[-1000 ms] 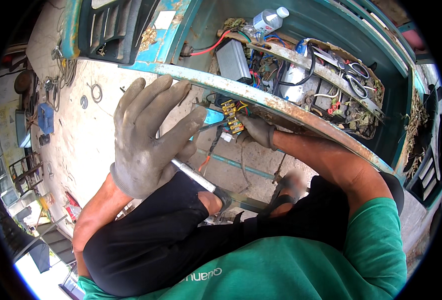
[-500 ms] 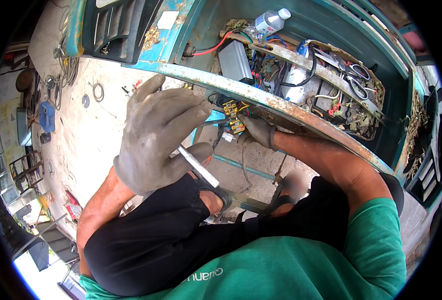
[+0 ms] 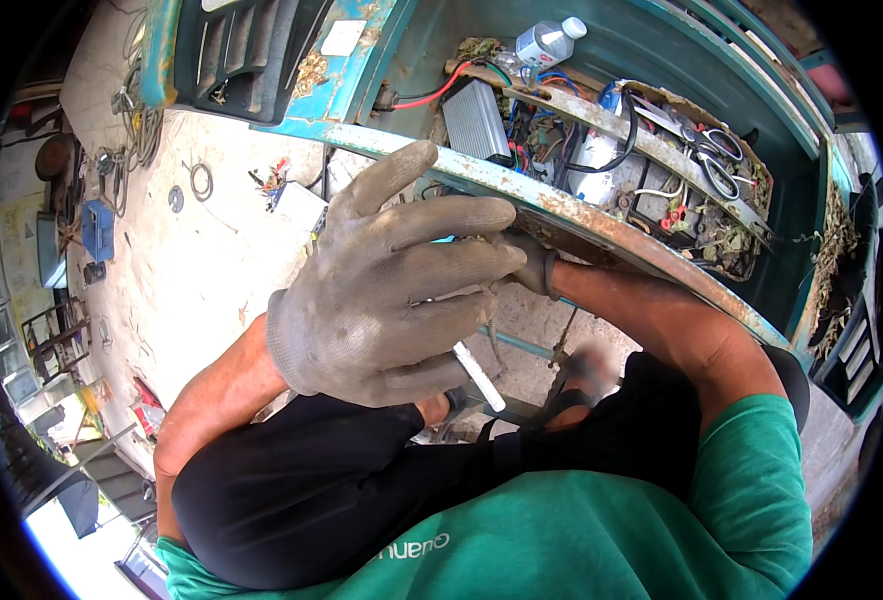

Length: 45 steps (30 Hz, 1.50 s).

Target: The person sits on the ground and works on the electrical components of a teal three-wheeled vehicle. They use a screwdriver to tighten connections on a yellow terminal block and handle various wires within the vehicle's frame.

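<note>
My left hand (image 3: 392,285), in a grey glove, reaches across the middle with its fingers spread and no visible object in their grip. Its fingertips overlap my gloved right hand (image 3: 534,262), whose fingers are hidden behind them at the underside of the rusty teal frame rail (image 3: 602,230). Whatever the right hand touches is out of sight; I cannot tell whether the two hands touch. A silver rod (image 3: 481,378) shows below my left hand, its upper part hidden.
The teal compartment above holds a bottle (image 3: 547,45), a finned silver box (image 3: 475,120), scissors (image 3: 719,172), tangled wires and debris. Cable coils (image 3: 140,125) and a blue crate (image 3: 99,230) lie at the left. My knees and sandalled feet are below the hands.
My left hand has moved rightward, now covering the yellow terminal block and wires where my right hand was gripping. The silver rod's visible end has shifted right and down.
</note>
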Each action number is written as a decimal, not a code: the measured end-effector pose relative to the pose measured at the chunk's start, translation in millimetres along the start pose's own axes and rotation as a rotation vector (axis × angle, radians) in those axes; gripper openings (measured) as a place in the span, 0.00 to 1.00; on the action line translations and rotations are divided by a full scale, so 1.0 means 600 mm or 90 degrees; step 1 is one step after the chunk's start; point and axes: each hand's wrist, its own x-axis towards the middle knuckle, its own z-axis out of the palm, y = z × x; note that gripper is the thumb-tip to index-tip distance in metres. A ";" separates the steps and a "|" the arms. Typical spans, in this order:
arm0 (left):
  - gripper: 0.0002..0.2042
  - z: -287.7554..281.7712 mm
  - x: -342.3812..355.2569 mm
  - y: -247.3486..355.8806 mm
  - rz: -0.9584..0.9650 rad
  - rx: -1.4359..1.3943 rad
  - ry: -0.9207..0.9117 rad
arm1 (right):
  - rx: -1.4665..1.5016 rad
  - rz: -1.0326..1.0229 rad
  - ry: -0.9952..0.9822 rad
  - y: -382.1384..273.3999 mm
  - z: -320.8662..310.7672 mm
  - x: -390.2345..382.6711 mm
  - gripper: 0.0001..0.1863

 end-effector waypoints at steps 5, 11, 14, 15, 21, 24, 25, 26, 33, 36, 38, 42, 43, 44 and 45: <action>0.10 -0.010 -0.001 -0.008 0.002 -0.094 0.015 | 0.019 -0.093 0.038 0.011 0.012 0.003 0.28; 0.26 0.001 -0.005 -0.018 -0.015 0.104 0.101 | -0.006 -0.057 0.029 -0.011 0.009 -0.022 0.29; 0.36 -0.011 -0.008 -0.020 -0.106 0.168 0.135 | -0.021 -0.034 0.024 -0.017 0.013 -0.023 0.29; 0.39 -0.010 -0.012 -0.026 -0.132 0.162 0.140 | -0.025 -0.026 0.027 -0.017 0.009 -0.024 0.29; 0.40 -0.010 -0.026 -0.028 -0.214 -0.002 0.120 | -0.012 -0.032 0.024 -0.018 0.011 -0.025 0.29; 0.41 -0.016 -0.028 -0.020 -0.224 -0.119 0.068 | -0.003 -0.009 0.026 -0.013 0.009 -0.019 0.29; 0.41 -0.017 -0.029 -0.019 -0.235 -0.162 0.055 | -0.003 -0.010 0.039 -0.014 0.008 -0.021 0.29; 0.42 -0.019 -0.029 -0.017 -0.247 -0.203 0.043 | -0.002 -0.010 0.052 -0.014 0.008 -0.023 0.29; 0.39 -0.016 -0.029 0.008 -0.421 -0.465 0.164 | 0.011 -0.012 0.026 -0.008 0.005 -0.018 0.28; 0.37 -0.038 -0.039 0.007 -0.450 -0.477 0.008 | -0.003 0.000 0.029 -0.017 0.009 -0.025 0.27; 0.33 -0.054 -0.030 0.013 -0.363 -0.333 -0.056 | -0.006 -0.011 0.019 -0.020 0.013 -0.026 0.27; 0.19 -0.057 -0.010 0.016 -0.191 -0.080 -0.106 | 0.007 -0.028 0.040 -0.015 0.012 -0.028 0.27; 0.17 -0.061 -0.001 0.016 -0.131 -0.012 -0.120 | 0.004 -0.020 0.032 -0.015 0.012 -0.025 0.27; 0.15 -0.063 0.004 0.016 -0.071 0.057 -0.132 | 0.001 -0.012 0.023 -0.014 0.011 -0.020 0.27; 0.15 -0.062 0.004 0.016 -0.051 0.102 -0.110 | -0.001 -0.003 0.018 -0.015 0.009 -0.019 0.27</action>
